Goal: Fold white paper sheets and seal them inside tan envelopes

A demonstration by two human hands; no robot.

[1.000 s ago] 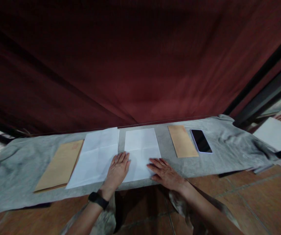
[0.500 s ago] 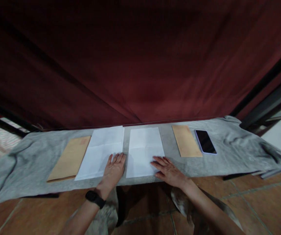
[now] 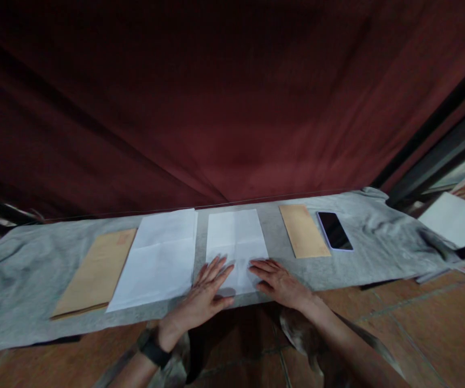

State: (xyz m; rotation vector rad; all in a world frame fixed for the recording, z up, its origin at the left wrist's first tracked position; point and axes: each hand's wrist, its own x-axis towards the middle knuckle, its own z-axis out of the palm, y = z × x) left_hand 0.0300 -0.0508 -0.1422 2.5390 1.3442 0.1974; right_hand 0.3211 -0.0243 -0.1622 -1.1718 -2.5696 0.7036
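Gripping nothing — left hand (image 3: 206, 296) and right hand (image 3: 279, 280) both open and spread flat, fingers laid on the near corners of the creased white sheet (image 3: 236, 234), close to the near edge of the grey cloth (image 3: 378, 242). Could skid or crumple that sheet under uneven pressure, or bunch the loose cloth beneath and nudge the larger white sheet (image 3: 155, 258) just beside it on the left. Farther back and to the right, less exposed — brown envelope (image 3: 303, 230) and phone (image 3: 334, 230), side by side, well apart from both hands.
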